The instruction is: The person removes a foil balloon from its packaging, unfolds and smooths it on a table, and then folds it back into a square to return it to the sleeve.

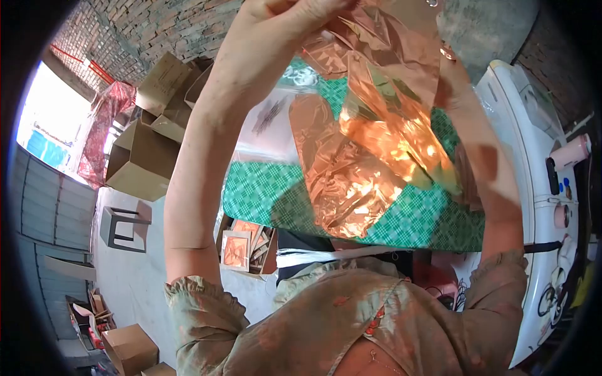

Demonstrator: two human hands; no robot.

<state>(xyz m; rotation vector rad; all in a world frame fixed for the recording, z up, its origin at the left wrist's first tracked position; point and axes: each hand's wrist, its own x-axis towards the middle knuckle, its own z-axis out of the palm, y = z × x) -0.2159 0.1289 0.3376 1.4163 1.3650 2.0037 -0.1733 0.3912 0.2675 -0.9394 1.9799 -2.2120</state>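
My left hand (285, 19) is raised at the top of the view, its fingers closed on the upper edge of a shiny copper-coloured foil sheet (401, 56). The sheet hangs crumpled above a table with a green patterned cover (263, 194). My right hand is mostly hidden behind the foil; only the wrist and a ring show at its right side. More copper foil (342, 182) lies creased on the cover below. Left of it is a stack of clear plastic bags (269, 125).
Open cardboard boxes (141, 156) stand at the left, near a grey stool (122, 229). A box of small flat packets (241, 247) sits below the table edge. A white appliance (517, 150) stands at the right, with a pink cup (572, 152) nearby.
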